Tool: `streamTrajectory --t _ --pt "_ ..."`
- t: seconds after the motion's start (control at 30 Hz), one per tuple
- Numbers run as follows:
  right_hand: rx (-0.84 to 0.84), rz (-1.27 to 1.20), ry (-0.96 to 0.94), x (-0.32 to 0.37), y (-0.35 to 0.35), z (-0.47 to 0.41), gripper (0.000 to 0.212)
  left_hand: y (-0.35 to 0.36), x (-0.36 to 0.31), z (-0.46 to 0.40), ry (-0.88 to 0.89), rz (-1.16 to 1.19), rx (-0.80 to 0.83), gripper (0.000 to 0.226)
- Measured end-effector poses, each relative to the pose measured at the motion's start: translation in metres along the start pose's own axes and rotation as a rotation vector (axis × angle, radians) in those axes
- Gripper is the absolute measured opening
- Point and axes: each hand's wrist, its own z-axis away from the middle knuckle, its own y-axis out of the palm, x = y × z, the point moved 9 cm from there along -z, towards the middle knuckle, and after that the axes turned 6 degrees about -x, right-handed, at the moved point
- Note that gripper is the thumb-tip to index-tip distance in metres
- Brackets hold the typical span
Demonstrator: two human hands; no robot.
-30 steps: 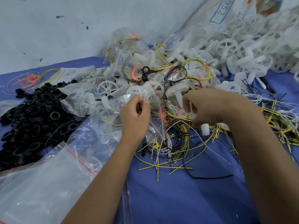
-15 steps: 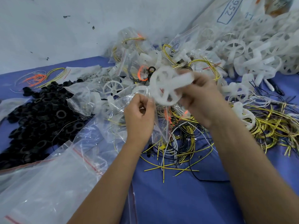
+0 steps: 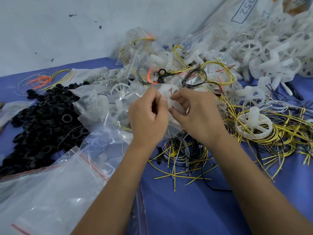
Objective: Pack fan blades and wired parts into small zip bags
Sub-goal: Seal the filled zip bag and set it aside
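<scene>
At the bench's middle, head view: left hand (image 3: 149, 114), fingers curled, pinching the mouth of a small zip bag (image 3: 162, 92). Right hand (image 3: 196, 114), fingers bent, pinching a white fan blade (image 3: 171, 102) at that same mouth; the two hands nearly touch. How far the blade sits inside the bag cannot be told.

Just behind the hands: filled bags (image 3: 140, 68) holding white blades and coiled wires, heaped against the wall (image 3: 59, 31); a black ring (image 3: 161, 72) on top of them.

Far right corner: heap of loose white blades (image 3: 271, 53), spilling from a large sack (image 3: 243, 12) marked with numerals.

Right edge: tangle of yellow-and-black wires (image 3: 279, 133), one blade (image 3: 254, 122) lying on it.

In front of the hands: cut wire lengths (image 3: 183, 160), yellow, black and white, scattered on the blue cloth (image 3: 186, 209).

Left edge: pile of black rings (image 3: 44, 122), partly on a clear bag.

Near left corner: stack of empty zip bags (image 3: 50, 192) with red seal lines, under the left forearm.

Far left: loose orange and yellow wires (image 3: 45, 79), flat on the cloth near the wall.
</scene>
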Motion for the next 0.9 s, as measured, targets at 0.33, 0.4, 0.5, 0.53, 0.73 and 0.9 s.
streamTrajectory --t 0.33,0.4,0.5,0.53,0.73,0.9 --pt "-0.294 -0.294 0.494 -0.027 -0.004 0.019 0.012 0.015 -0.030 0.013 0.246 -0.137 -0.006 0.022" --pt "-0.266 -0.581 0.674 -0.038 0.009 0.025 0.016 0.013 -0.026 0.012 0.223 -0.141 -0.018 0.024" --pt "-0.169 -0.861 0.807 -0.040 0.024 0.027 0.017 0.012 -0.024 0.009 0.201 -0.135 -0.020 0.028" --pt "-0.129 -0.901 0.839 -0.039 0.029 0.027 0.015 0.013 -0.026 0.009 0.219 -0.132 -0.010 0.027" --pt "0.003 -1.161 1.024 -0.028 0.052 0.041 0.017 0.017 -0.049 0.014 0.376 -0.071 0.006 0.025" --pt "-0.018 -1.574 1.094 -0.023 0.056 0.032 0.013 0.005 -0.039 0.009 0.268 -0.036 -0.087 0.030"
